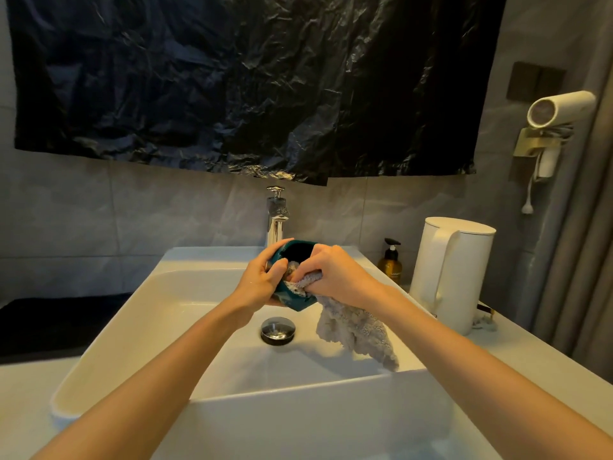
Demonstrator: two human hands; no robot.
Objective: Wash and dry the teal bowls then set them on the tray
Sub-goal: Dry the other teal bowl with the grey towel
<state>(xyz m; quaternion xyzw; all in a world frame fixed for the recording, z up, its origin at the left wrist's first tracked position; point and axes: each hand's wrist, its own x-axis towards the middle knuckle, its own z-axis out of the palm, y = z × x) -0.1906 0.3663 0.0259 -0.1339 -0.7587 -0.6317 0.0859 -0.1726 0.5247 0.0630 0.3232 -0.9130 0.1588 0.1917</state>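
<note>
Our forearms [166, 376] are reaching over the white rectangular sink [298, 388]; left fingers [273, 255] are gripping the glossy teal bowl [292, 302], mouth facing right; right fingers [320, 258] are bunching the grey fluffy cloth [355, 330] inside it.

Single head view; looks forward and down over sink [199, 327]; near, at arm's reach; wide-angle.

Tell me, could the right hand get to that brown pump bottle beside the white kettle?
Probably yes. The brown pump bottle stands to the right of the right hand, with open space between them. But that hand grips the cloth pushed into the teal bowl, so it would likely need to let go first.
</note>
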